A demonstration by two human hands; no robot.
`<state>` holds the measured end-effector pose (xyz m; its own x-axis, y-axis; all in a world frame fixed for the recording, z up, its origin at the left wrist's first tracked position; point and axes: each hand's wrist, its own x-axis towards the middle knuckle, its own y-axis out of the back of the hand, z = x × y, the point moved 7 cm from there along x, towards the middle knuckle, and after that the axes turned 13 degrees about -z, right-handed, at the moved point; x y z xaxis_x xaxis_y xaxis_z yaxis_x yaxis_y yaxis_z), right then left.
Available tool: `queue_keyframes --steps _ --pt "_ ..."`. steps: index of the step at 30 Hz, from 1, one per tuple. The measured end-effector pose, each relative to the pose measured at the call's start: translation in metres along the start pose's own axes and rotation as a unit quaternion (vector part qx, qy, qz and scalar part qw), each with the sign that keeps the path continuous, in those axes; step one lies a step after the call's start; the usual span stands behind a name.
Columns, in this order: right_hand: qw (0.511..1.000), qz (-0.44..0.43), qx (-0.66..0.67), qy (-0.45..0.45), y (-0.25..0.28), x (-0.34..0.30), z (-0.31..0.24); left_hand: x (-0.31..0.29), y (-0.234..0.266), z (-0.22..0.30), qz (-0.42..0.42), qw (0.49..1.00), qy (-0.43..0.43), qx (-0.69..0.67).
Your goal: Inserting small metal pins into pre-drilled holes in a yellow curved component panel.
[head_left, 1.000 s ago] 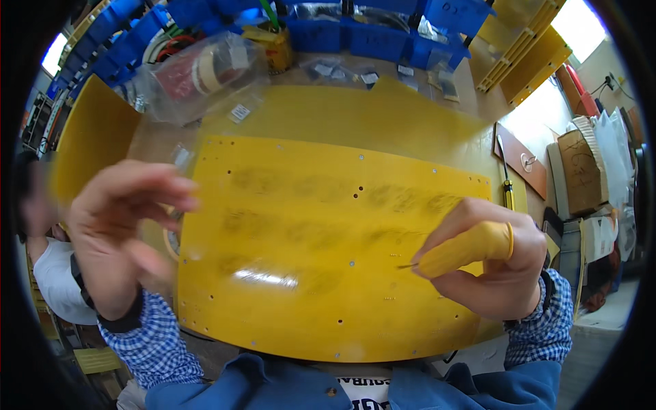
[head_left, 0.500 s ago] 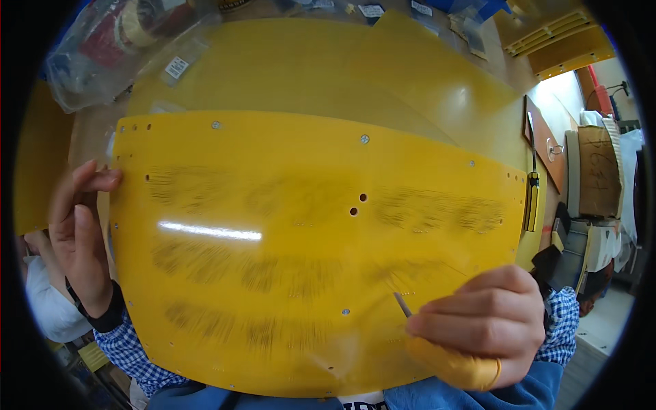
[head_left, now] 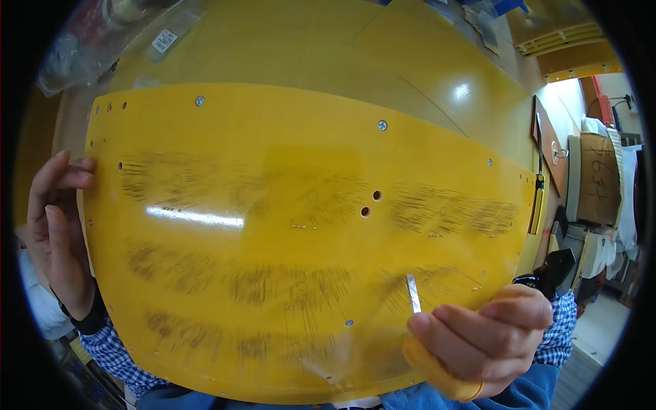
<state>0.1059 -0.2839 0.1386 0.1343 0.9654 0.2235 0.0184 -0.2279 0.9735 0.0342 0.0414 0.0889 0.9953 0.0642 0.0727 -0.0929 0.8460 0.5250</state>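
Observation:
A large yellow panel (head_left: 205,273) fills the middle of the view, with screws along its edges, two dark-rimmed round holes right of centre and patches of fine dark hair-like lines. At its left edge is my left hand (head_left: 58,232), fingers apart and loosely bent, a fingertip at the edge. My right hand (head_left: 488,338), over the lower right of the panel, pinches a thin flat silvery metal strip (head_left: 413,294) that points up and away; its other end is hidden in the fingers. A yellow cover (head_left: 437,372) wraps one finger of that hand.
Behind the panel lies a larger translucent yellow sheet (head_left: 273,48). Clear plastic bags (head_left: 75,55) are at the far left. On the right are a screwdriver (head_left: 538,205), a brown board (head_left: 552,154) and a cardboard box (head_left: 598,178).
In the view, the panel and my left hand have shifted left and the panel's far edge sits higher. The metal strip in my right hand has turned more upright, its flat face showing.

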Motion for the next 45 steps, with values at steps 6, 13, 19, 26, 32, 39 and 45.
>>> queue_keyframes --steps 6,13,19,26,32,39,45 --pt "0.998 -0.009 0.054 0.012 0.007 0.0 0.011 0.001 -0.001 -0.002 -0.008 1.0 -0.01 -0.009" --pt "0.977 -0.046 0.199 -0.067 0.009 0.002 0.024 -0.002 -0.001 -0.004 -0.006 1.0 -0.008 -0.023" --pt "1.0 0.008 0.027 0.009 0.003 -0.007 0.004 -0.004 0.0 -0.004 -0.009 1.0 -0.007 -0.025" --pt "0.998 0.052 -0.025 -0.019 0.001 -0.009 -0.001 -0.005 0.0 -0.004 -0.017 1.0 -0.009 -0.025" --pt "0.996 0.002 0.085 0.001 0.0 -0.004 0.017 -0.008 0.002 -0.007 -0.025 1.0 -0.001 -0.017" --pt "0.987 -0.003 0.143 -0.069 0.007 -0.009 0.02 -0.009 0.001 -0.01 0.003 0.999 -0.01 -0.036" --pt "0.999 -0.032 0.04 0.012 0.002 -0.013 0.004 -0.009 0.002 -0.012 0.009 0.998 -0.012 -0.063"
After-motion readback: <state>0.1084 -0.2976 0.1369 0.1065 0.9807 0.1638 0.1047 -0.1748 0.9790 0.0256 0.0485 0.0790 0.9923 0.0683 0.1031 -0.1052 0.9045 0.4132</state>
